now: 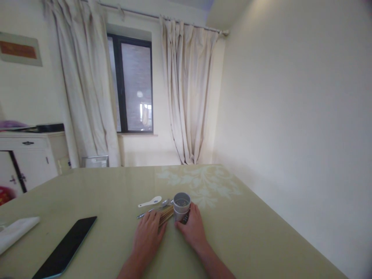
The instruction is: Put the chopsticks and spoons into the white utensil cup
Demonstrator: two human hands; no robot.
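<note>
Seemingly, I'm steadying a grey, perforated cylindrical holder (181, 209), right hand (194, 229) curled round it, left hand (149, 231) resting spread-fingered against slim tan sticks (166, 215); lifting those would need pinching.

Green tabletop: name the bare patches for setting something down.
Bare: between the dark slab and the left hand; right of the right hand; beyond the white spoon, to the far edge of the tabletop. Crowded: around both hands, where pale sticks, a metal spoon and the gray container bunch together.
</note>
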